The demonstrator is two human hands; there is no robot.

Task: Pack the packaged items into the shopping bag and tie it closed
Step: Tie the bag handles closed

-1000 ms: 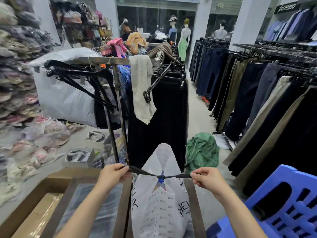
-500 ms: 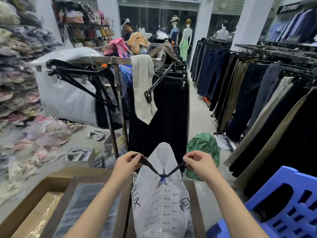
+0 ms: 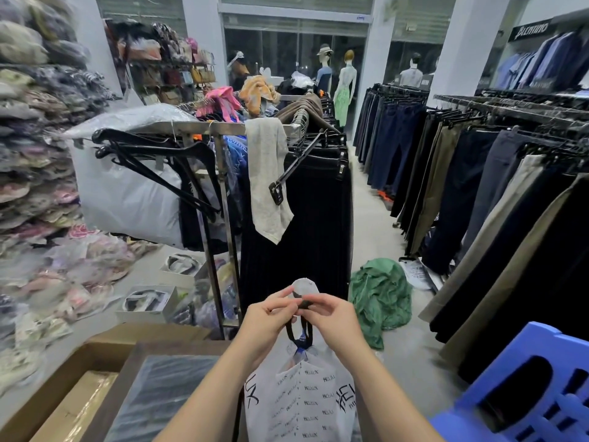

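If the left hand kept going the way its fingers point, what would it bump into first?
The left hand points toward the right hand, so it would probably meet that hand's fingers almost at once, at the black ties both pinch above the bag.

shopping bag (image 3: 302, 400) | white, printed | upright | black ties (image 3: 298, 330) gathered above

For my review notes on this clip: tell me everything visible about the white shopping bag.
The shopping bag is white, thin plastic by its look, printed with small repeated dark lettering and larger letters at its sides. It stands upright, full, between the person's forearms. Its neck is gathered where dark straps rise in a loop to the left hand and right hand, which pinch their ends together. Something blue shows at the neck. A rounded white flap pokes up behind the fingers.
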